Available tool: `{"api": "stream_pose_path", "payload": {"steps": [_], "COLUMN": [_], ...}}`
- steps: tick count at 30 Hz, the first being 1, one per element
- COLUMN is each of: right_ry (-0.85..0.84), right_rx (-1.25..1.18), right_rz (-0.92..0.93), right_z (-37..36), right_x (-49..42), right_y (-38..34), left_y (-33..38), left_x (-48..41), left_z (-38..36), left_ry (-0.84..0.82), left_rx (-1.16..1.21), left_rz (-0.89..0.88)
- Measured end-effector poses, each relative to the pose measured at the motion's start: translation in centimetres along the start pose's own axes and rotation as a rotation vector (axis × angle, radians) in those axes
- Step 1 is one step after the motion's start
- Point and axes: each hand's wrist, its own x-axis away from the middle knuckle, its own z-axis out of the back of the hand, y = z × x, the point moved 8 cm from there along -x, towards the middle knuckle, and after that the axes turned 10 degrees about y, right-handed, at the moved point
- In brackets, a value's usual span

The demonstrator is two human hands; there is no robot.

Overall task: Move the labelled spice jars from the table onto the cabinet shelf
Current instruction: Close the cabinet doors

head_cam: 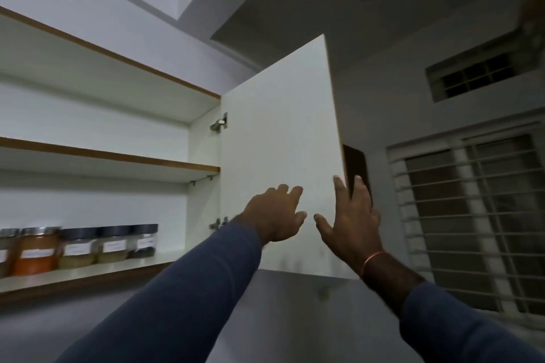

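Pressing your left hand (277,215) on the cabinet door (280,127), you are resting your right hand (351,224) at its edge, grips apart; 5 jars (79,247) are lining the shelf (132,266).

On my feed, long slate-blue sleeves cover both arms, left sleeve (177,289) and right sleeve (460,330) alike (plain, somewhat blurred). Left hand (277,215) bare; right hand (352,227) has a thin orange-red thread band (372,259) at its wrist.
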Motion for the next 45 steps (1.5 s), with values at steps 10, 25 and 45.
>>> {"api": "stream_pose_path", "payload": {"steps": [10,25,45], "right_ry": [-0.158,0.044,-0.374], "right_rx": [-0.204,-0.75,-0.888], "right_rz": [-0.284,-0.17,0.241], "right_z": [-6.3,-3.6,-14.8], "right_x": [2.1,7.0,15.2], "right_y": [5.2,-3.2,-34.7], "left_y": [4.8,2.2,-29.9], "left_x": [-1.1,1.4,19.1], "left_z": [-3.4,2.6,7.3], "left_ry": [-0.063,0.396,0.624], "left_rx": [0.079,0.39,0.393], "left_rz": [-0.024,0.167,0.936]}}
